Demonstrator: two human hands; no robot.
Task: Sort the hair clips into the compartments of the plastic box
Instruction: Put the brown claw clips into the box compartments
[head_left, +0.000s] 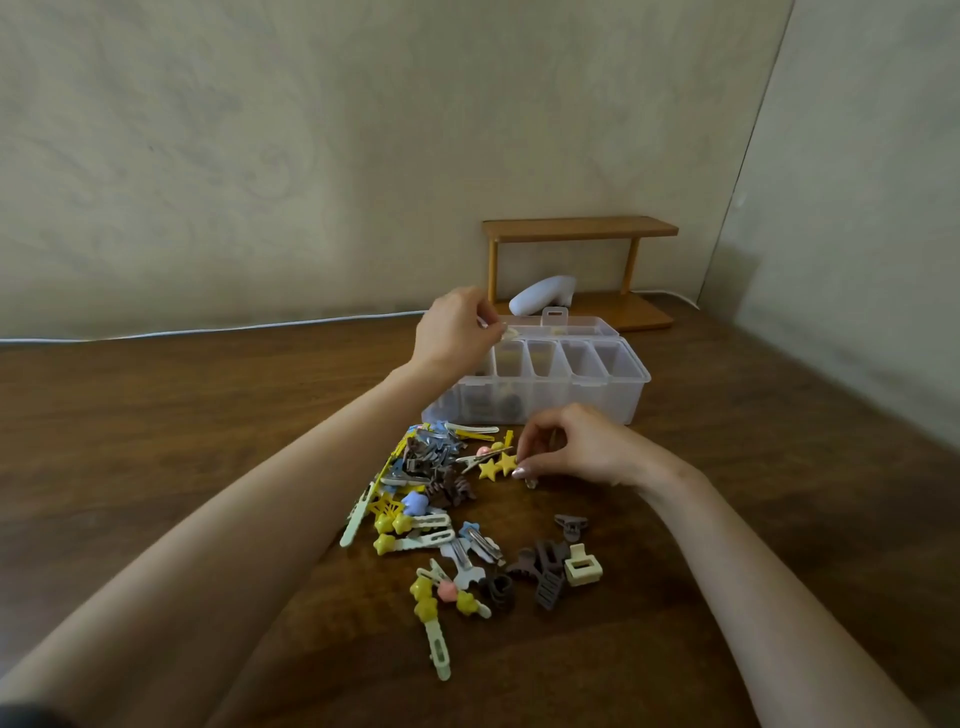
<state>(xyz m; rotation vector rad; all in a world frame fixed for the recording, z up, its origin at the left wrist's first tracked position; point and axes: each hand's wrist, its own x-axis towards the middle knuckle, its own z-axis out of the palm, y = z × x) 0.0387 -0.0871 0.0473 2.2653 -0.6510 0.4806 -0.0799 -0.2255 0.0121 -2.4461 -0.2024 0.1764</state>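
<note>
Pinching a small pale clip (510, 332) in the curled fingertips of the left hand (454, 332), above the translucent, ribbed plastic box (587, 402). Nipping a glossy yellow star clip (500, 465) with the bent right hand (579, 447), beside the heaped hair clips (428, 460) on the dark wood-grain table (208, 415).

A dark brown wooden surface (208, 441) runs back to a pale wall. Near its far middle stands a clear box (571, 400), lid open. Just in front of the box a loose heap of clips (431, 483) spreads toward the near edge. In it are a star clip (496, 466), brown claws (545, 561), a cream claw (583, 565), a small grey clip (570, 525) lying apart, and nearest, a long green clip (439, 649). Behind the box stands a wooden shelf (579, 228). A white cable (208, 331) runs along the back edge.
</note>
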